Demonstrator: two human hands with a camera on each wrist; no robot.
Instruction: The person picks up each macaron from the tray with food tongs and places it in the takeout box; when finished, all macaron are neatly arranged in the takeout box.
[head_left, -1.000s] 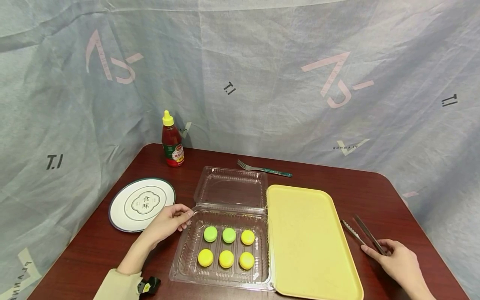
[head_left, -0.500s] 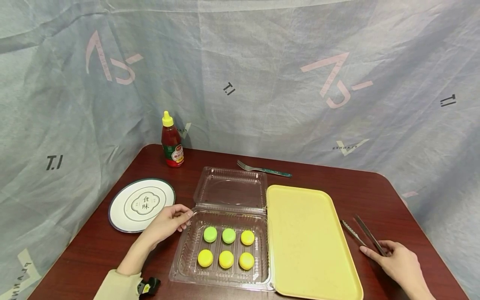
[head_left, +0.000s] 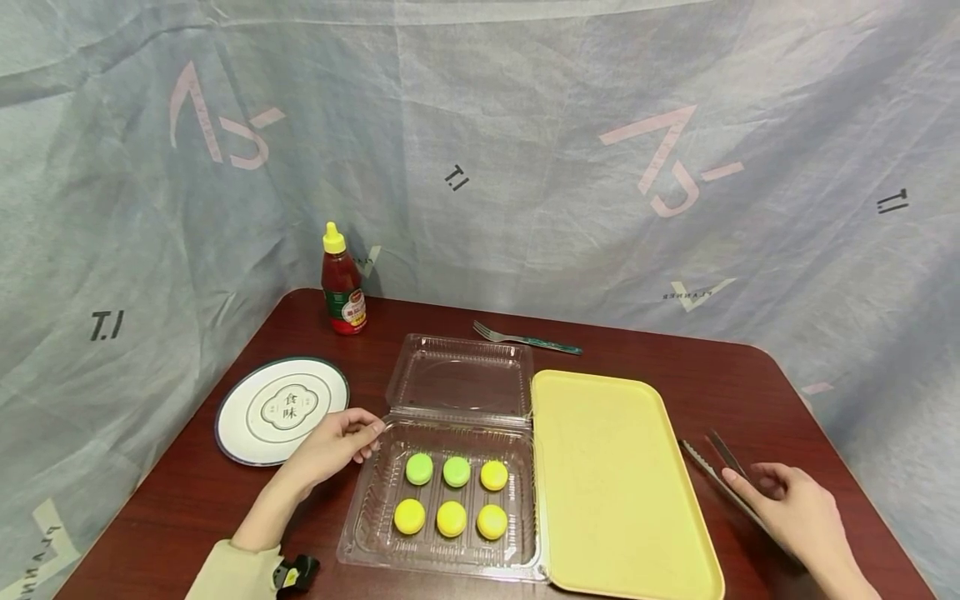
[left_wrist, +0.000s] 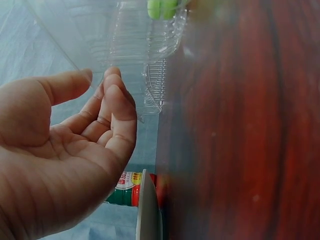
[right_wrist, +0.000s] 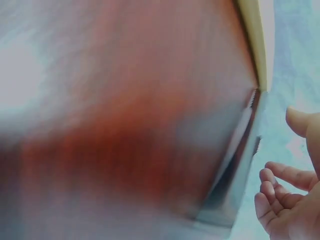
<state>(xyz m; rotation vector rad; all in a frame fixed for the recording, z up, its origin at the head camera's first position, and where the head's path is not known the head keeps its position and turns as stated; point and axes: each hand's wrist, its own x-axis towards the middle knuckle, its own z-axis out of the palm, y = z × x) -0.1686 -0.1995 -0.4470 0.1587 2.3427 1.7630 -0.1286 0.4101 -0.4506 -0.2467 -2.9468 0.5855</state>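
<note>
A clear plastic clamshell box (head_left: pixel 521 492) lies open, its lid (head_left: pixel 457 379) folded back. Inside sit two green macarons (head_left: pixel 419 468) and several yellow macarons (head_left: pixel 451 518) in two rows. My left hand (head_left: pixel 330 447) pinches the box's upper left corner between thumb and fingers; the left wrist view shows that clear corner (left_wrist: pixel 100 65) at the fingertips. Metal tongs (head_left: pixel 707 467) lie spread on the table to the far right. Just above them hovers my right hand (head_left: pixel 801 510), fingers loosely parted and holding nothing, apart from the tongs (right_wrist: pixel 225 180) in the right wrist view.
A yellow tray (head_left: pixel 615 483) stands between the box and the tongs, against the box's right edge. Left of the box lies a white plate (head_left: pixel 247 408). A ketchup bottle (head_left: pixel 342 287) stands upright at the back left, and a fork (head_left: pixel 525 339) lies behind the box.
My right hand has let go of the tongs and lifted slightly off them. The left hand keeps its hold on the box corner, and the macarons stay where they were.
</note>
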